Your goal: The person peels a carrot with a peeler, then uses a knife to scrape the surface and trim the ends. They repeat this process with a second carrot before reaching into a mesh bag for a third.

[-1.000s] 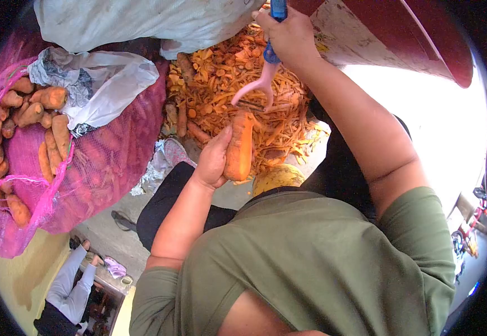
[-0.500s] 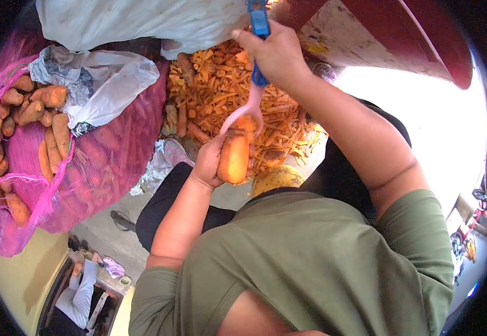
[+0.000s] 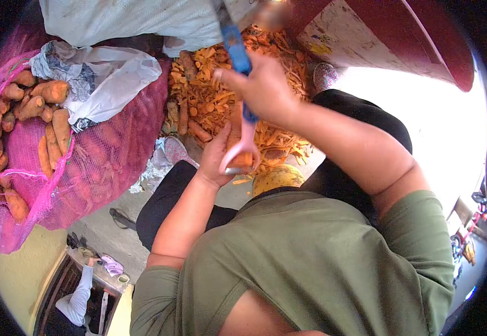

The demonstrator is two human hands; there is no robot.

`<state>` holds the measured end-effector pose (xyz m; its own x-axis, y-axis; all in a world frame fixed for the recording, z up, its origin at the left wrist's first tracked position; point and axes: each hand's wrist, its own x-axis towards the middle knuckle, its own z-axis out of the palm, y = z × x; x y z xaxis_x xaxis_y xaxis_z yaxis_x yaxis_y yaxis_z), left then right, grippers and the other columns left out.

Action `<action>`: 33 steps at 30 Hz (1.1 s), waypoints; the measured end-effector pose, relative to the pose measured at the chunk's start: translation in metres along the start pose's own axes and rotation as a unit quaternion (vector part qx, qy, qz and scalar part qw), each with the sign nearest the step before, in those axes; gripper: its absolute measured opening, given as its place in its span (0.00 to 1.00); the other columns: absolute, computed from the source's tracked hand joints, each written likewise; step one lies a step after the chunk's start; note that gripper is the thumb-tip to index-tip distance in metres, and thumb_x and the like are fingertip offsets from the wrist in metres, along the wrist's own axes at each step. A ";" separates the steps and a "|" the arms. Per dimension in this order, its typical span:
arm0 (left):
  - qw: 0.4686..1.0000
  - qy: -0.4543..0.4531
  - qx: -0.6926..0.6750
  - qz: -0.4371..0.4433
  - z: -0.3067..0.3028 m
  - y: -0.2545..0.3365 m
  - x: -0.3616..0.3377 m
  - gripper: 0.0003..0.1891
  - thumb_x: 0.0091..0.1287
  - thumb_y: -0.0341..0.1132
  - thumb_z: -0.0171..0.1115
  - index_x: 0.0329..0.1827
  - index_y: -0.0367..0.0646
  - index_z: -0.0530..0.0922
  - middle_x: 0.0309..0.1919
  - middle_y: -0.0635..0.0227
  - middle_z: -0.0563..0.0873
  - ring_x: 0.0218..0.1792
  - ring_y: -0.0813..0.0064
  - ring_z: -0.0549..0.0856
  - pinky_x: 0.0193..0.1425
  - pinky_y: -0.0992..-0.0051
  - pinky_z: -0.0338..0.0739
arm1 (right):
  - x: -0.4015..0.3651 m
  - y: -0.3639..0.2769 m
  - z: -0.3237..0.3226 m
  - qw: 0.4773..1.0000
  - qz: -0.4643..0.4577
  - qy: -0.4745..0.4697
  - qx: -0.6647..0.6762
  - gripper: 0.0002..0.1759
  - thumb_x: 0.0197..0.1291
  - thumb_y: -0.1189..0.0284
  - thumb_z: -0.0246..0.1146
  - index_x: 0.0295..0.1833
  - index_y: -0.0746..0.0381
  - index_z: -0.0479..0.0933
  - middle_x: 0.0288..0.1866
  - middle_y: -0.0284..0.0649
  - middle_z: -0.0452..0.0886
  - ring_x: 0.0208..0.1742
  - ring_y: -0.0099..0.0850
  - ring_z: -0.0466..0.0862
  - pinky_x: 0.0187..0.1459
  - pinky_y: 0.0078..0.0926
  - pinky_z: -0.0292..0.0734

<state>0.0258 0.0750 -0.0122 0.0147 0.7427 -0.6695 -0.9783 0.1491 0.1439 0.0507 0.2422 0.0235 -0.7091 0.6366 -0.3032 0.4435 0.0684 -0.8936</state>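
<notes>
My left hand (image 3: 216, 158) is closed round a carrot (image 3: 242, 159), of which only a part shows between the fingers and the tool. A pink Y-shaped peeler (image 3: 247, 135) lies across the carrot's near end. Its long handle is wrapped in blue (image 3: 234, 47), and my right hand (image 3: 266, 87) grips it, somewhat blurred, with the thumb stretched to the left. Beneath both hands spreads a heap of orange peelings (image 3: 215, 92) with a few whole carrots among them.
At the left a pink mesh sack (image 3: 109, 151) holds several carrots (image 3: 53, 91), with a clear plastic bag (image 3: 117, 73) on it. A white sack (image 3: 137, 19) lies beyond. A dark red container (image 3: 451, 50) stands upper right. Someone's sleeve (image 3: 78, 297) shows lower left.
My right hand has moved down and a little left, bringing the peeler's head from the carrot's far end to its near end. The sleeved arm at the lower left has shifted.
</notes>
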 end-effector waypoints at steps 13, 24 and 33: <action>0.996 0.075 -0.003 0.040 -0.002 -0.003 0.003 0.19 0.66 0.49 0.42 0.51 0.45 0.68 0.38 0.65 0.79 0.38 0.71 0.81 0.31 0.67 0.80 | -0.010 0.002 0.008 0.999 -0.022 -0.018 -0.026 0.19 0.48 0.57 0.64 0.26 0.64 0.72 0.15 0.33 0.68 0.20 0.22 0.67 0.24 0.26 0.66; 0.995 0.086 0.020 0.045 0.006 -0.003 -0.001 0.20 0.66 0.50 0.43 0.50 0.45 0.68 0.33 0.65 0.78 0.29 0.69 0.81 0.32 0.69 0.78 | 0.005 0.003 0.007 0.999 -0.024 -0.009 -0.031 0.19 0.45 0.58 0.64 0.25 0.64 0.73 0.16 0.39 0.72 0.20 0.32 0.73 0.26 0.30 0.69; 0.981 0.059 0.173 0.066 -0.001 -0.010 -0.008 0.20 0.66 0.48 0.44 0.52 0.43 0.66 0.31 0.65 0.78 0.28 0.74 0.80 0.34 0.74 0.78 | 0.066 0.015 -0.036 0.981 -0.027 0.190 0.018 0.14 0.49 0.65 0.61 0.27 0.66 0.72 0.16 0.36 0.72 0.20 0.24 0.72 0.24 0.25 0.68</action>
<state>0.0352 0.0669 -0.0086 -0.1519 0.6926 -0.7052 -0.8415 0.2836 0.4598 0.0304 0.3131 0.0020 -0.4723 0.8738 -0.1158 0.3858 0.0867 -0.9185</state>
